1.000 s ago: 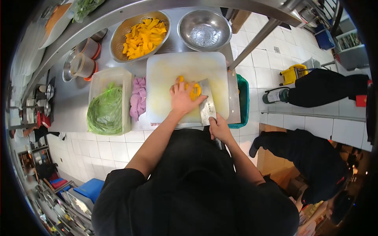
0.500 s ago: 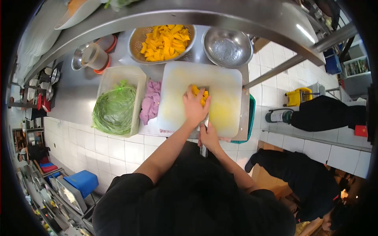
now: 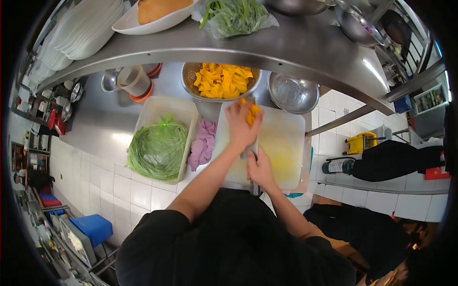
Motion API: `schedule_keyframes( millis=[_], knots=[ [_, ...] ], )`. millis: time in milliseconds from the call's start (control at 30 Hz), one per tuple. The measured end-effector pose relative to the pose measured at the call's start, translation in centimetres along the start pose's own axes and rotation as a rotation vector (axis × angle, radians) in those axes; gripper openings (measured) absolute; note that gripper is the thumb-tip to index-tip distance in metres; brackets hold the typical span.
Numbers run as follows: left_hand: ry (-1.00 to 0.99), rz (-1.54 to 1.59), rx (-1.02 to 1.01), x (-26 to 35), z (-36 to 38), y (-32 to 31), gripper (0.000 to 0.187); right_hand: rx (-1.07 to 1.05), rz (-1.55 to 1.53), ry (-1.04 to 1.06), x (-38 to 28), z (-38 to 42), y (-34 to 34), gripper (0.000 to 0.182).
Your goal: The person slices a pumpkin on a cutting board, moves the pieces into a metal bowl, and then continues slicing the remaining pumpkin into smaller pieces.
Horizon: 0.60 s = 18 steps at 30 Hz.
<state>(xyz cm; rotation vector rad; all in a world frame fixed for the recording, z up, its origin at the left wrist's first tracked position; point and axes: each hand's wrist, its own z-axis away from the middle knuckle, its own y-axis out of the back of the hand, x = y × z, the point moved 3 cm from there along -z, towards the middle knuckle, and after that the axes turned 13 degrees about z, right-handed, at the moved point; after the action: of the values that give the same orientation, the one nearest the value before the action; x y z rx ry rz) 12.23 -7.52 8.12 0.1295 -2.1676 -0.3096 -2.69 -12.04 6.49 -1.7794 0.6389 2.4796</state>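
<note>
Orange-yellow pieces [image 3: 253, 112] lie under and between the fingers of my left hand [image 3: 242, 125], against a knife blade, at the far edge of the white cutting board [image 3: 284, 148]. My right hand [image 3: 259, 168] is closed round the knife [image 3: 254, 187], whose handle end points toward my body. The blade is largely hidden by my left hand. Just beyond the board stands a perforated metal colander [image 3: 191, 74] with many orange-yellow pieces [image 3: 222, 81]. To its right is a metal bowl [image 3: 293, 90] with a wet-looking inside.
Left of the board are a purple cloth [image 3: 203, 143] and a plastic tub [image 3: 191, 112] with bagged greens [image 3: 160, 148]. A metal shelf [image 3: 229, 52] with plates and more bagged greens overhangs the far side. At the lower right a person in black [image 3: 362, 233] bends over.
My left hand, the pieces and the knife have moved away from my body toward the colander. The camera view has shifted, showing more of the shelf.
</note>
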Motion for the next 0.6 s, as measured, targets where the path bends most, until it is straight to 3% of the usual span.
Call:
schedule_keyframes(
  millis=[100, 167, 233, 267, 333, 367, 600],
  knots=[
    [-0.019, 0.084, 0.045, -4.3, -8.8, 1.9, 0.048, 0.015, 0.144, 0.082, -4.5, -3.8, 0.2, 0.024],
    [0.359, -0.217, -0.065, -9.7, -13.7, 2.4, 0.052, -0.019, -0.051, -0.004, -8.6, -3.9, 0.8, 0.015],
    [0.332, -0.763, -0.251, -11.0, -16.2, 3.8, 0.058, 0.035, -0.04, 0.023, -8.4, -3.4, 1.8, 0.015],
    [0.323, -0.757, -0.251, -13.0, -18.0, 4.4, 0.058, 0.076, -0.026, 0.039, -7.8, -2.9, 2.5, 0.015],
    [0.207, -0.455, -0.662, -17.8, -20.4, 2.7, 0.058, 0.095, -0.011, -0.018, -5.6, -1.6, 3.7, 0.016],
    [0.198, -0.399, -0.775, -18.2, -20.5, 1.9, 0.058, 0.104, 0.004, -0.079, -4.1, -0.8, 4.2, 0.017],
    [0.221, -0.556, -0.805, -17.0, -20.5, -2.3, 0.057, 0.166, 0.149, -0.215, 6.2, 3.5, 5.4, 0.013]
  ],
)
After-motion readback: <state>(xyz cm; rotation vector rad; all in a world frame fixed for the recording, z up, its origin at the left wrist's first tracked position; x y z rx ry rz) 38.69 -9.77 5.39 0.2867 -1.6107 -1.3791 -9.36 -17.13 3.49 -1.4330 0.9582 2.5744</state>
